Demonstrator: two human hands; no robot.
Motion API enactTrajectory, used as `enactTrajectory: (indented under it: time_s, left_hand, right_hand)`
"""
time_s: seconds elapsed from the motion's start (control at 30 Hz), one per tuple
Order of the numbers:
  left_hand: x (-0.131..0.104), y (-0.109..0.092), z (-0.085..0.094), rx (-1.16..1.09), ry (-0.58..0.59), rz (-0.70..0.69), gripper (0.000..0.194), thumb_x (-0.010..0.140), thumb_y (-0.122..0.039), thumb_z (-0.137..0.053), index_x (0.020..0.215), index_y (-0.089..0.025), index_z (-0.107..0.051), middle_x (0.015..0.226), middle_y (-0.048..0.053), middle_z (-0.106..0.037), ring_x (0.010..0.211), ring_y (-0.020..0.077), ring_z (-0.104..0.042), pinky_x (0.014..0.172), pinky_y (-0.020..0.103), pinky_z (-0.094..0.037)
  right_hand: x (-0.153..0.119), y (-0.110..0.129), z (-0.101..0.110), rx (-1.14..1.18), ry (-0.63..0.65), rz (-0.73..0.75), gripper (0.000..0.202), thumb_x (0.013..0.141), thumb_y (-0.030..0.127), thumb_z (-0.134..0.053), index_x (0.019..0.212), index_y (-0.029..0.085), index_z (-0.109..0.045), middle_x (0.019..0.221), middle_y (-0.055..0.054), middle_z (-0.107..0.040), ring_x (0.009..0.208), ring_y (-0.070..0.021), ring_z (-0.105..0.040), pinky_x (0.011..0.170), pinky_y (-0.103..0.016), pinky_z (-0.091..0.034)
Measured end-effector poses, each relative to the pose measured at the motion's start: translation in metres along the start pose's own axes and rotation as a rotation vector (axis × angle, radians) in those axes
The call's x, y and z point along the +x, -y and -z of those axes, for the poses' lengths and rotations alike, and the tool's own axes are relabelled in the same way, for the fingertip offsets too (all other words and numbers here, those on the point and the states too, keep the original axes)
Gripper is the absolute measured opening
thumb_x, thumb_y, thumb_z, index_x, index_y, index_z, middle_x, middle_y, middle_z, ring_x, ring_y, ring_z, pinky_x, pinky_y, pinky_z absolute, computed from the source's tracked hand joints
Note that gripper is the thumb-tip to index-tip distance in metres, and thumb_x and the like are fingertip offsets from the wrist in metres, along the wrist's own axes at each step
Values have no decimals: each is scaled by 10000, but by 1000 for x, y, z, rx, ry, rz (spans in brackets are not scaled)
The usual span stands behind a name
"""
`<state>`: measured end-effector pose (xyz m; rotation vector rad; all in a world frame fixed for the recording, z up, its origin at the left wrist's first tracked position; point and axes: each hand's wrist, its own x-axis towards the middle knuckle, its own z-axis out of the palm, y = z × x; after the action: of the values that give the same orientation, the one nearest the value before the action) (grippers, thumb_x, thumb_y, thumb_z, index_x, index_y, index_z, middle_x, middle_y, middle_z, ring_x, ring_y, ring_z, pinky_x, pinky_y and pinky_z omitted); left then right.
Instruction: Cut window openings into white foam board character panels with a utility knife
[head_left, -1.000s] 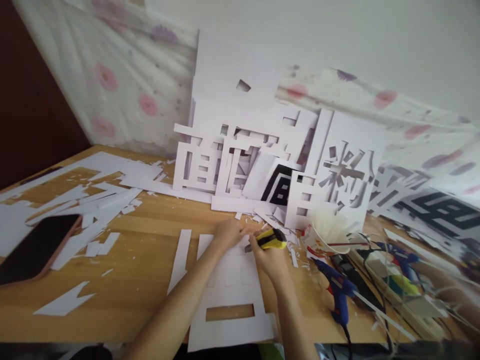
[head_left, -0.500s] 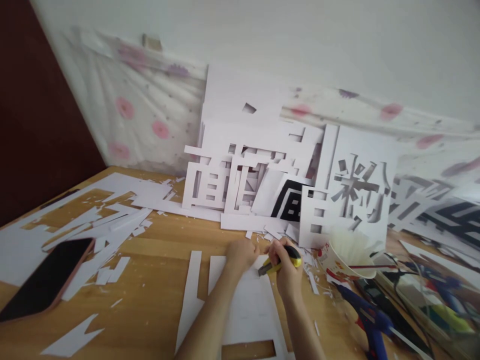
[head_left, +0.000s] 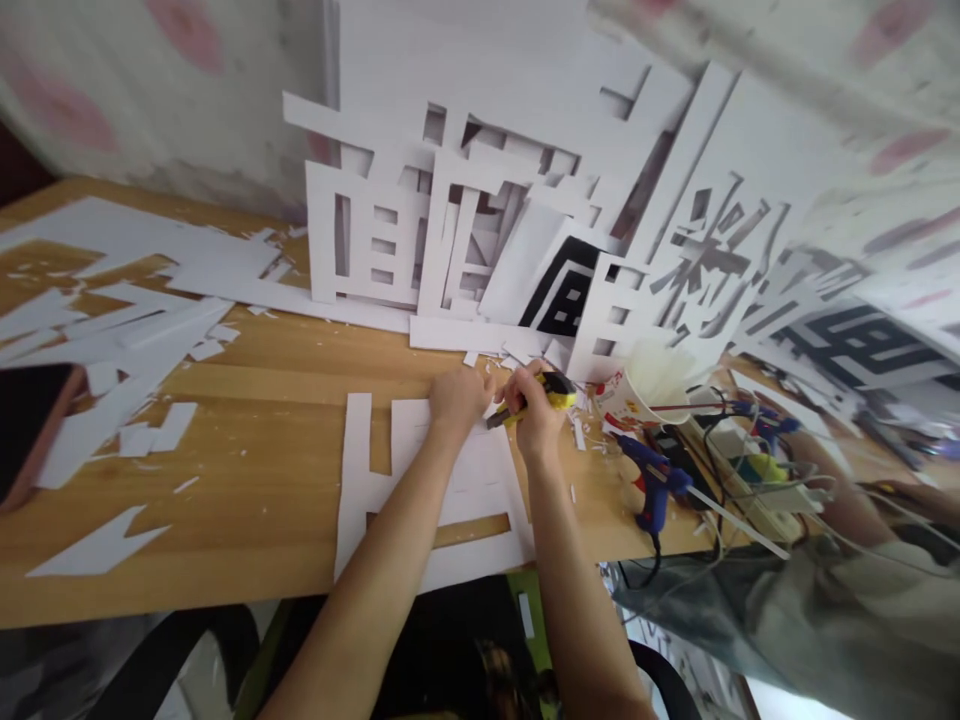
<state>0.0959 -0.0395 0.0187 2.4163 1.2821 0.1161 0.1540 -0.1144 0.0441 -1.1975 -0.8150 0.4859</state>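
My right hand (head_left: 531, 408) is closed around a yellow and black utility knife (head_left: 556, 389), its tip pointing left and down at a white cut-out board (head_left: 472, 470). Close beside it, my left hand (head_left: 459, 398) rests at the far edge of that board, fingers curled under; what they hold, if anything, is hidden. The board lies flat near the table's front edge, has rectangular openings and faint pencil marks, and is partly covered by my left forearm. Whether the blade touches it I cannot tell.
White cut-out characters (head_left: 367, 235) lean against the wall behind. Paper scraps (head_left: 135, 335) and a phone (head_left: 30, 425) lie left. A paper cup of glue sticks (head_left: 626, 400), a blue glue gun (head_left: 651, 475) and cables are right. Another person's arm (head_left: 840, 490) shows at far right.
The view has tilted down and shifted, so the table's front edge, a chair and another person's arm now show. Both hands keep much the same place on the board, the knife still in my right.
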Motion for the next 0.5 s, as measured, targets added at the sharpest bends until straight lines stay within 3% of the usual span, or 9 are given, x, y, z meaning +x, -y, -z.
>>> enactTrajectory:
  time_s: [0.1,0.27,0.5]
  left_hand:
    - [0,0,-1,-5,-18,7,548,1019,-410,-303,1057,-90,-746,980,205,-745,968,316,-717,789,364,-520]
    - [3,1,-10,-14,-65,19,535,1015,-358,-287,1073,-79,-740,1010,208,-747,974,307,-713,778,358,-513]
    - [3,0,-12,-43,-102,41,531,1009,-343,-300,1040,-55,-745,990,220,-744,953,304,-706,770,355,-503]
  right_hand:
    - [-7,-10,-1,-34,24,-15,437,758,449,-701,544,242,-380,428,95,-358,405,-79,-346,453,-245,-349]
    - [-11,-23,-2,-83,-60,-19,502,795,429,-616,532,255,-226,438,110,-225,398,-65,-243,453,-249,-333]
    - [-42,-26,16,-305,-51,33,420,860,455,-500,561,258,-281,517,66,-337,523,-117,-463,579,-281,-467]
